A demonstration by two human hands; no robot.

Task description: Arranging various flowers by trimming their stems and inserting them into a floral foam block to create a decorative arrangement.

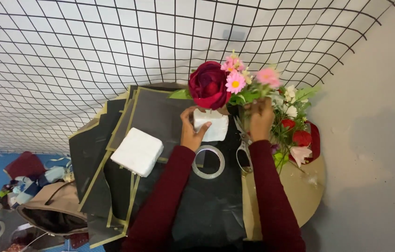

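Arrangement partly built: a large red rose [208,85] already stands upright in the small white foam block [211,125]. The left hand [191,132] is clamped around that block at the table's far edge. The right hand [260,119] is closed on a pink daisy sprig [249,83], stems vertical, blooms upward. Loose flowers [295,135] lie unplaced beside it.

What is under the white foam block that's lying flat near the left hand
The flat white foam block lies on dark wrapping sheets with gold borders, overlapping on the round table. The block hides whatever lies directly beneath it.
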